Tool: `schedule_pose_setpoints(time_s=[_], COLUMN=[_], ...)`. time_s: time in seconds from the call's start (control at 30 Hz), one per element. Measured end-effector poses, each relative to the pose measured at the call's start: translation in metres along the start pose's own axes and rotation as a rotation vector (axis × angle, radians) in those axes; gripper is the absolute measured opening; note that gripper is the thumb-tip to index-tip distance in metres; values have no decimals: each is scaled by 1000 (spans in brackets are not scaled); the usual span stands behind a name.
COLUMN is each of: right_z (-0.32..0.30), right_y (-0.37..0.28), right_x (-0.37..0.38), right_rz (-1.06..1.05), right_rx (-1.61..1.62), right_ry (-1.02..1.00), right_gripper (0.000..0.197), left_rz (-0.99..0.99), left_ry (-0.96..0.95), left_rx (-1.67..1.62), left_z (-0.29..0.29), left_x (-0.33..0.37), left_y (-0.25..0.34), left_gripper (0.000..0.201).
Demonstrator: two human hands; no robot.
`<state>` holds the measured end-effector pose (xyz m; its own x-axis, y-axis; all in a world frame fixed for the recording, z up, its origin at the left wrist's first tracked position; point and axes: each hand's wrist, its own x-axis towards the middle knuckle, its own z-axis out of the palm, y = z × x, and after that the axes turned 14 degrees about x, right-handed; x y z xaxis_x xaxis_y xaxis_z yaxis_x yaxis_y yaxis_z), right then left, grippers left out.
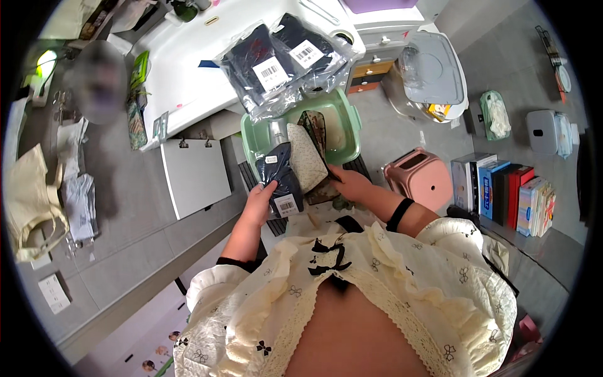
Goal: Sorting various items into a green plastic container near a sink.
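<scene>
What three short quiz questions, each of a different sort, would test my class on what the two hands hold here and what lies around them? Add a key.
1. True or false: the left hand holds a dark packet with a white label.
2. Which container lies just beyond the hands? A) green basin B) metal bucket C) wicker basket
3. Fill in: right of the right hand stands a ____ stool.

Key: 1 true. 2 A. 3 pink. The right hand grips patterned, floral-looking packets; two more dark bagged packets lie on the white table above the basin.
</scene>
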<state>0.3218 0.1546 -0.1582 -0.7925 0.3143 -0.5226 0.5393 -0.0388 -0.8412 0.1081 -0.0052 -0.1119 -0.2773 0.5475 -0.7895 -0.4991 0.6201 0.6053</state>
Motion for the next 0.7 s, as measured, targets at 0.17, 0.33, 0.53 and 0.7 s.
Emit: schedule_pose_setpoints(time_s=[0.17,0.33,0.53,0.7], right_z=[-13,-19,-30,-33], right_y=[10,16,15,9], right_x=[9,23,41,49], right_rz=[116,86,141,334], right_rx=[38,59,19,-120], right_ry=[72,146,247,464], right_gripper=[54,54,53,56], left_rz=[-17,-35,-84,-169], left_ry=[-35,-39,-40,-39], left_rx=[-3,11,-35,35], left_z=[12,17,16,9], left_x=[29,55,86,110], left_y=[18,29,34,17], left_gripper=[22,26,32,34])
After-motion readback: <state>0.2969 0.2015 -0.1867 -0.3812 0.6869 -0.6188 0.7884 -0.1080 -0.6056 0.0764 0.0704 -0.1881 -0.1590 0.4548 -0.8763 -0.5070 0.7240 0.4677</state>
